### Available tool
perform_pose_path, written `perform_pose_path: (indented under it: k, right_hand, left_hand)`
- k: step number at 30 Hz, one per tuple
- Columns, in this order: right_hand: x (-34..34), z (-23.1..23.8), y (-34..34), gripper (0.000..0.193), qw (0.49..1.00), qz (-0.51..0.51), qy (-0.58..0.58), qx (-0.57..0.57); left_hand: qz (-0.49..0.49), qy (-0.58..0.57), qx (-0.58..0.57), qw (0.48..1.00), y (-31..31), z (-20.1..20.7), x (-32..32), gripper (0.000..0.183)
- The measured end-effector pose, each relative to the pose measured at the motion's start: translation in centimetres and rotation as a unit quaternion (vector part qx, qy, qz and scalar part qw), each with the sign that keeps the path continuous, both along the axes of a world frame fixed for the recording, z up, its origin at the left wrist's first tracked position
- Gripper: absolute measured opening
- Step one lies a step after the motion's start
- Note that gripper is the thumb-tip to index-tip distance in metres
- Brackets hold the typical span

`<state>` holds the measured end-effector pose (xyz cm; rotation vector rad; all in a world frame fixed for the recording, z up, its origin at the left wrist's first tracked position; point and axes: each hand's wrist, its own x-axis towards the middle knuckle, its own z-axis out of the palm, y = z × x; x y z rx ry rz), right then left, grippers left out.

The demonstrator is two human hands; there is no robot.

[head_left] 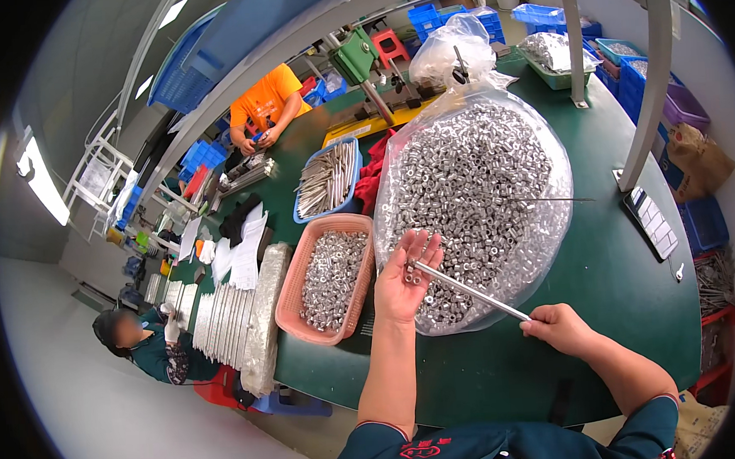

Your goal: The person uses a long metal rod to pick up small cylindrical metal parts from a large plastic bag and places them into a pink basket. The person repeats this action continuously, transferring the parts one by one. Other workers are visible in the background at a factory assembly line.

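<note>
My right hand (558, 329) is closed round the near end of a slim silver metal rod (475, 292). From there the rod slants up and left to my left hand (405, 281). That hand is palm up, its fingers slightly curled, and holds a few small metal rings (413, 275) by the rod's far tip. Whether the tip passes through a ring is too small to tell. Both hands are over the near edge of a large clear plastic bag (561, 240), which is spread wide and heaped with small silver metal rings (473, 174).
Left of the bag are a pink basket (287, 313) of small metal parts and a blue basket (356, 176) of rods. A thin rod (553, 199) juts from the heap. A phone (651, 223) lies right, near a grey post (644, 90). Two people work at the left.
</note>
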<state>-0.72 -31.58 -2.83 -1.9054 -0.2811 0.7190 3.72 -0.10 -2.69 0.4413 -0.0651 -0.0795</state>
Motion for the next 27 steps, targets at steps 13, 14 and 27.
perform_pose_path:
  k: [13, 14, 27]
  right_hand:
    - [-0.5, 0.7, 0.1, 0.026, 0.998, 0.038, 0.028, -0.031]
    - [-0.6, 0.7, 0.1, 0.026, 0.998, 0.039, 0.034, -0.028]
    - [-0.8, 0.0, 0.3, 0.026, 0.993, -0.034, 0.102, 0.046]
  left_hand:
    - [0.120, 0.029, 0.161, 0.979, -1.6, 0.1, -0.2, 0.033]
    - [0.120, 0.029, 0.162, 0.979, -1.6, 0.1, -0.3, 0.034]
    - [0.133, -0.044, 0.248, 0.959, -2.1, 2.6, 0.9, 0.082]
